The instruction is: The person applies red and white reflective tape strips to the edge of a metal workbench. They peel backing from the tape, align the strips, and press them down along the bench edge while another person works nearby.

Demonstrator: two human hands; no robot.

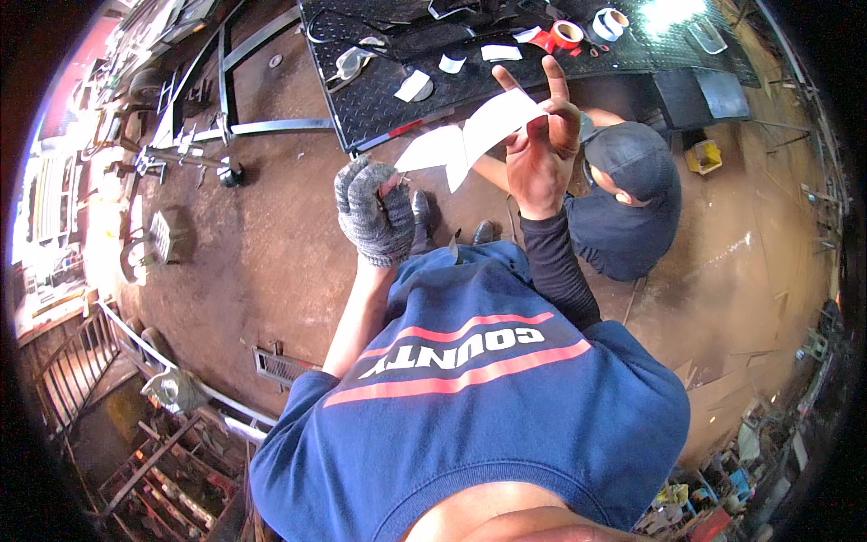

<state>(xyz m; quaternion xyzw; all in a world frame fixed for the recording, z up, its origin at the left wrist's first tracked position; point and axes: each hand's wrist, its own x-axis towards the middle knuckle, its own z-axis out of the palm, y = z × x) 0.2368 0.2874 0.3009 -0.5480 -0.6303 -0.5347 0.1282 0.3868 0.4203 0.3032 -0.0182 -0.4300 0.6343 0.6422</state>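
A folded, curling white sheet (497,126), perhaps paper or peel-off backing, hangs in the air between my two hands. My left hand (372,210), in a grey knitted glove, is curled closed at the sheet's left corner; its fingertips are partly hidden. My right hand (544,167) is bare, below a dark sleeve. It pinches the sheet's right end, with two fingers raised. Beyond the sheet lies a black diamond-plate deck (379,113). Small white pieces (413,86) are scattered on it.
A person in a dark cap (630,161) crouches close to my right arm. On the deck sit a red tape roll (566,34) and a white tape roll (610,24). Metal frame bars (262,45) stand at far left. A yellow container (703,156) rests on the floor at right.
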